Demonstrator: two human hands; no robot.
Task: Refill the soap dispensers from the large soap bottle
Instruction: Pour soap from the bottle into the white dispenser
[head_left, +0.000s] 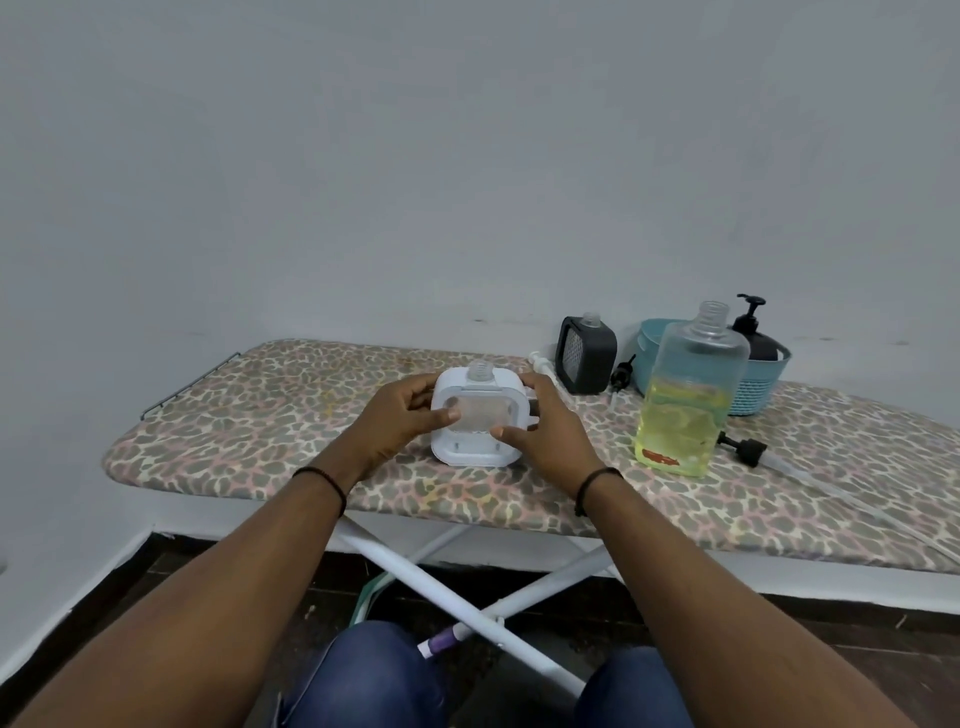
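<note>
A white square soap dispenser (476, 415) with a clear window and an uncapped threaded neck stands on the ironing board (270, 415). My left hand (400, 415) grips its left side, thumb on the front. My right hand (545, 426) grips its right side, thumb on the lower front. The large clear soap bottle (685, 395), about half full of yellow liquid and with no cap, stands to the right. A dark grey square dispenser (586, 355), also uncapped, stands behind. A black pump dispenser (756, 332) sits in a blue basket (763, 387).
Loose pump heads lie on the board: a white one (543, 364) behind the white dispenser, a black one (622, 371) beside the grey dispenser, and a black one (743, 448) right of the large bottle. The wall runs close behind. The board's white legs cross below.
</note>
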